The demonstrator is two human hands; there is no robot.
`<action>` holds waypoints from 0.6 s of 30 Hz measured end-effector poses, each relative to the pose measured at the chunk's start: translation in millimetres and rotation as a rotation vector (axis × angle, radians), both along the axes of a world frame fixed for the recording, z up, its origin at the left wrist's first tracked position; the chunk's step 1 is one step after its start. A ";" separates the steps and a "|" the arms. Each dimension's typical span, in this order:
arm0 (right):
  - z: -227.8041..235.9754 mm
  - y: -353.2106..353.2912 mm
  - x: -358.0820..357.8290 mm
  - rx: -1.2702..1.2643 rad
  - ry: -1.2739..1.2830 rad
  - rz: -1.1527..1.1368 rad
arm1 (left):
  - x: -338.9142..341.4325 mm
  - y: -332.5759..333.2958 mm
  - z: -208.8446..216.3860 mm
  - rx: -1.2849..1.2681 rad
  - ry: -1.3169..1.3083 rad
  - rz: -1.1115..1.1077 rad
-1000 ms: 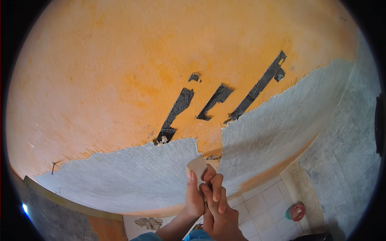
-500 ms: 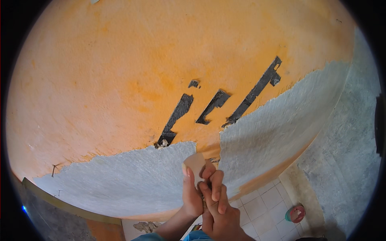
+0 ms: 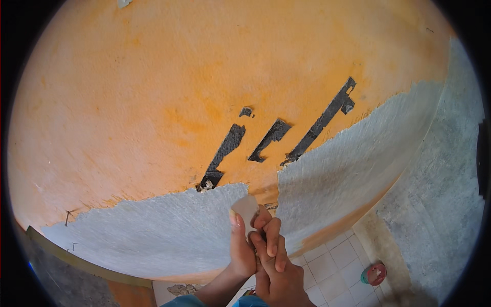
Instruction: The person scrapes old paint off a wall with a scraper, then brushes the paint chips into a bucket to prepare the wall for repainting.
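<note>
Both my hands are closed together round a scraper [image 3: 247, 206] with a flat, pale blade. My left hand [image 3: 241, 250] lays its thumb along the blade's left edge. My right hand [image 3: 279, 271] wraps round from the other side, fingers overlapping, and hides the handle. The blade points up at the wall, by the lower end of a narrow orange strip of paint [image 3: 263, 192] between two bare grey patches. Whether its edge touches the surface I cannot tell. Above stand orange paint [image 3: 143, 112] and several slanted black marks [image 3: 319, 120] with ragged edges.
Bare grey wall [image 3: 163, 227] spreads left of the hands, with a nail [image 3: 67, 217] in it. Below right are white floor tiles [image 3: 327, 266] and a red and green tub [image 3: 374, 275]. Pale debris [image 3: 181, 289] lies at the wall's foot. Another grey wall [image 3: 440, 204] rises at right.
The wall marks sit slightly lower in the picture. My hands keep the same grip on the scraper and have barely shifted.
</note>
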State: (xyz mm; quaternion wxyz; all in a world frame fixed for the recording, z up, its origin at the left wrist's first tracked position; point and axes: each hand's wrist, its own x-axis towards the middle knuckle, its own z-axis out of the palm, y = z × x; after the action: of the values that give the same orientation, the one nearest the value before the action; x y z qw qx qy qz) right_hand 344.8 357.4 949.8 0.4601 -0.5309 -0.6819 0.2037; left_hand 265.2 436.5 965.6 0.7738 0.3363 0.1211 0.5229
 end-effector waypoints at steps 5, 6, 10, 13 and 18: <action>7.3 -1.7 0.9 -0.085 0.015 0.030 | 0.6 -0.3 5.0 0.020 0.003 -0.015; 8.4 -2.0 2.0 -0.140 0.018 0.055 | 1.0 -0.6 5.4 0.024 0.027 0.005; 11.5 -1.2 -1.1 -0.019 0.059 -0.001 | -1.2 -0.2 7.6 0.009 0.019 -0.007; 10.9 -1.9 -1.1 -0.114 0.008 0.049 | -1.3 -0.4 8.0 0.025 0.054 0.005; 6.5 -2.6 1.1 -0.013 0.039 0.040 | 0.0 -1.6 9.0 0.021 0.025 -0.005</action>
State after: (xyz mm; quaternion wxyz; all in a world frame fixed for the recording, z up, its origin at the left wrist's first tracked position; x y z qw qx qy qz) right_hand 345.9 354.8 956.3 0.4658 -0.5159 -0.6820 0.2275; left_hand 265.2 434.9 974.6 0.7700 0.3513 0.1245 0.5178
